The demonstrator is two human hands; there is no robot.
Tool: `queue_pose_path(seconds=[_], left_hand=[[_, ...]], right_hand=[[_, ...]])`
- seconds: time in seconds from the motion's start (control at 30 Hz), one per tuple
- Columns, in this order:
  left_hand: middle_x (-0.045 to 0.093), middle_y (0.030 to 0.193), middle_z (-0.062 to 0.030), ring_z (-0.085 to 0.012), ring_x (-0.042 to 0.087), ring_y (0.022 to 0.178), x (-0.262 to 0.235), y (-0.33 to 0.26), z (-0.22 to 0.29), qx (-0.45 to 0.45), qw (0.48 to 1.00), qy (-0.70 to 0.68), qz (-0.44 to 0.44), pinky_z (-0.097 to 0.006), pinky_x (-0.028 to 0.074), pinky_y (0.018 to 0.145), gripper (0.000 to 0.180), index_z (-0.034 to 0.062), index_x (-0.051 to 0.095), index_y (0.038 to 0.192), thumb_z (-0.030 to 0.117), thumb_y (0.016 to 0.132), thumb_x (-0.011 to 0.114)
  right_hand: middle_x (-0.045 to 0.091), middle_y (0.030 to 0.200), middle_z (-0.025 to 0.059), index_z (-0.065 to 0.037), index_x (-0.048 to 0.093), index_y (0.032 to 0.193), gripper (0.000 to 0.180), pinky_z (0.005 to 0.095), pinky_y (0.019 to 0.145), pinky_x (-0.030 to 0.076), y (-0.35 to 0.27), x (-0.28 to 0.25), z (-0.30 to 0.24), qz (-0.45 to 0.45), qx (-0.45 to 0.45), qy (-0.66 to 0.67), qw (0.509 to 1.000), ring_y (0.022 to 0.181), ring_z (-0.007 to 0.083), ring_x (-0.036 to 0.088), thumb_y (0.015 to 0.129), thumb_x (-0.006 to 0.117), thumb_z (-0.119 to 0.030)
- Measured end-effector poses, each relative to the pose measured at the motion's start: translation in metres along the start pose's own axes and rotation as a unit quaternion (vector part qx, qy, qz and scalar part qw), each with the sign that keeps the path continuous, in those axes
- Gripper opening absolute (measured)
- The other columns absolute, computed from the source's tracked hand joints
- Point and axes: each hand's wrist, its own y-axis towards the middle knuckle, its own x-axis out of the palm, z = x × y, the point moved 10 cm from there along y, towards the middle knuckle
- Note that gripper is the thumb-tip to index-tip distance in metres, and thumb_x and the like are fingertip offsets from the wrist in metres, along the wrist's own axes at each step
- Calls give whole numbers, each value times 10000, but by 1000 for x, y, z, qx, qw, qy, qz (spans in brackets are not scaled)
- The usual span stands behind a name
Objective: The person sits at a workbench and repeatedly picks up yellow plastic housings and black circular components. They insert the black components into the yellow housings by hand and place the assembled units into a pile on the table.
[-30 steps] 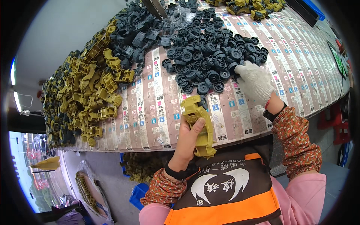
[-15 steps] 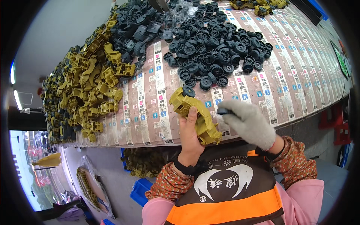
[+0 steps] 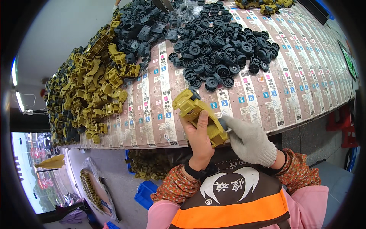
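Observation:
My bare left hand (image 3: 200,139) is closed around a yellow plastic toy truck body (image 3: 187,104), held tilted above the table's near edge. One dark toy wheel (image 3: 194,94) sits at the body's far end. My right hand (image 3: 249,141), in a white knit glove, pinches another dark toy wheel (image 3: 223,123) against the right side of the body, near its lower end. The gloved fingers partly cover that wheel. Beyond both hands lies a heap of loose dark wheels (image 3: 223,49).
A big pile of yellow truck bodies (image 3: 89,87) covers the table's left side, with dark chassis parts (image 3: 141,28) behind. More yellow pieces (image 3: 268,8) lie at the far edge. A blue bin (image 3: 146,194) stands below the table (image 3: 305,103); red stools (image 3: 345,128) are at right.
My right hand has moved left and brought the wheel from beside the truck body up against it. My left hand has turned the body slightly.

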Motion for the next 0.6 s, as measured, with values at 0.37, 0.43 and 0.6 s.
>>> queue_pose_path(seconds=[0.37, 0.43, 0.6], left_hand=[[614, 1285, -24, -137, 622, 1141, 20, -6, -14, -60, 989, -23, -132, -316, 515, 997, 542, 110, 420, 1463, 75, 1014, 721], [617, 1280, -28, -134, 622, 1135, 20, -8, -24, -83, 984, -28, -156, -314, 522, 983, 517, 107, 425, 1448, 66, 1019, 709], [615, 1268, -44, -135, 619, 1129, 27, -6, -33, -160, 966, 61, -193, -315, 533, 958, 481, 96, 424, 1415, 99, 1023, 703]], right_hand=[[671, 771, 227, -18, 602, 1215, 429, 534, 603, 534, -12, 2, 1, 4, -17, -38, 999, 671, 457, 679, 787, 632, -22], [668, 764, 230, -20, 600, 1179, 395, 536, 601, 534, -14, 7, 7, -18, -15, -58, 998, 670, 459, 678, 785, 621, -17], [690, 806, 238, -21, 629, 1062, 272, 531, 632, 551, -6, 7, 25, -65, 9, -70, 995, 702, 455, 691, 790, 624, -28]])
